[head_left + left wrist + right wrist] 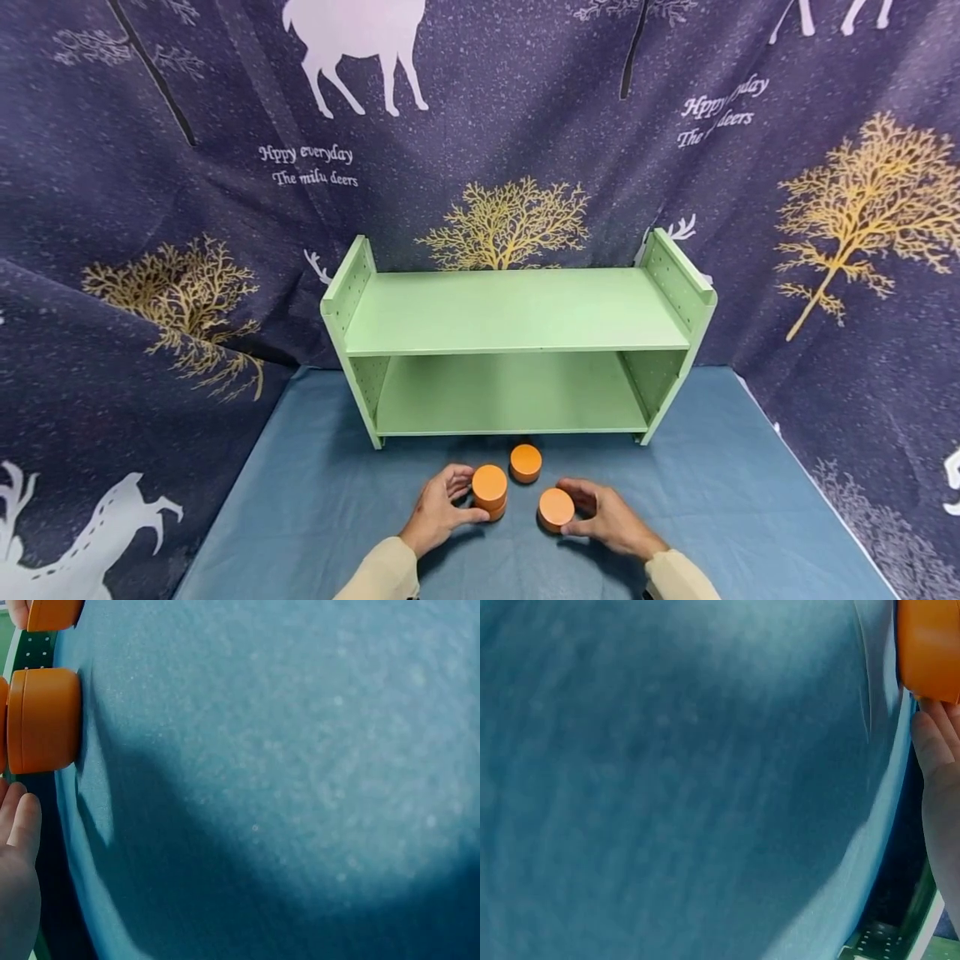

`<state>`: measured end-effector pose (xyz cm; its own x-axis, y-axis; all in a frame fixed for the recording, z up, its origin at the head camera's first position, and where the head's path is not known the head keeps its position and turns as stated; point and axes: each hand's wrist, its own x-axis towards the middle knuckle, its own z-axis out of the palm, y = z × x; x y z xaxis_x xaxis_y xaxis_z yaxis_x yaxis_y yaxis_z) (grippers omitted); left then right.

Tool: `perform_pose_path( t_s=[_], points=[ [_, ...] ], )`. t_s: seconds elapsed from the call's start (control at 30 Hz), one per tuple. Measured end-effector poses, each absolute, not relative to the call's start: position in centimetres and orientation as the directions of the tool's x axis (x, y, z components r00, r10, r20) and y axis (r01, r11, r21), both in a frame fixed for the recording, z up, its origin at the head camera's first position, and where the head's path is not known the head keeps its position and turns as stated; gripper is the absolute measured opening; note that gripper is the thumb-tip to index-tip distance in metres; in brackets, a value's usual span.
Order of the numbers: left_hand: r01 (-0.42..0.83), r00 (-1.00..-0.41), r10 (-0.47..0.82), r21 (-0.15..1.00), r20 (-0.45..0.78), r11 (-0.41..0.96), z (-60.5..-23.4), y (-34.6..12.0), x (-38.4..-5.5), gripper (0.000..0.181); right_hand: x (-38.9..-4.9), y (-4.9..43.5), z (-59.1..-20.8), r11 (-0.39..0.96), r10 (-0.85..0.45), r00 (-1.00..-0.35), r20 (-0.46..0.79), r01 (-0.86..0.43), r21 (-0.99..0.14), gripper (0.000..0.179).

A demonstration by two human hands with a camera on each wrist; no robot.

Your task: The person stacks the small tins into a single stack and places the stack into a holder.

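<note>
Two small orange round containers [489, 487] stand stacked in the head view. My left hand [441, 510] curls round them, thumb at the near side and fingers behind. In the left wrist view a lid seam shows on the lower container [46, 720], and the fingers [27, 821] are right beside the stack. My right hand [606, 518] grips another orange round container [556, 508] between thumb and fingers, low over the cloth. The right wrist view shows its side [930, 649] against the fingertips [928, 735]. One more orange container [526, 463] stands alone between the hands, nearer the shelf.
A light green two-tier shelf [517, 310] with raised side panels stands behind the containers. Blue cloth [315, 500] covers the table. Dark curtains [480, 150] printed with deer and trees hang at the back and both sides.
</note>
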<state>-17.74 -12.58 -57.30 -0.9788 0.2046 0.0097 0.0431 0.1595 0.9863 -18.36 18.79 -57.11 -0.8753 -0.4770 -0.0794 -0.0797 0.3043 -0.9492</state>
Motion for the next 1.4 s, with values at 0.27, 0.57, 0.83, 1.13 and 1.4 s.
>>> perform_pose_path(
  t_s=[0.27,0.57,0.83,1.13,1.4],
  points=[
    [0.035,-0.982,0.19,0.989,0.007,0.143,-57.77,-12.28,-17.94,0.064,-18.22,18.94,-57.51,0.273,-0.473,-0.877,-0.085,-0.054,-0.961,0.075],
    [0.039,-0.987,0.159,0.989,0.016,0.143,-57.79,-12.12,-18.02,0.063,-18.21,18.95,-57.6,0.269,-0.474,-0.875,-0.099,-0.037,-0.963,0.071],
    [-0.007,-0.989,0.147,0.994,-0.022,0.107,-57.93,-11.9,-18.07,0.064,-18.19,18.98,-57.77,0.288,-0.468,-0.879,-0.091,-0.055,-0.956,0.068],
    [0.009,-0.988,0.156,0.995,-0.007,0.098,-57.84,-11.95,-17.87,0.063,-18.13,18.95,-57.75,0.306,-0.45,-0.888,-0.091,-0.058,-0.95,0.065],
    [0.009,-0.985,0.175,0.996,-0.007,0.091,-58.05,-11.95,-17.69,0.06,-17.88,18.59,-57.41,0.285,-0.439,-0.898,-0.025,-0.113,-0.952,0.064]
  ],
)
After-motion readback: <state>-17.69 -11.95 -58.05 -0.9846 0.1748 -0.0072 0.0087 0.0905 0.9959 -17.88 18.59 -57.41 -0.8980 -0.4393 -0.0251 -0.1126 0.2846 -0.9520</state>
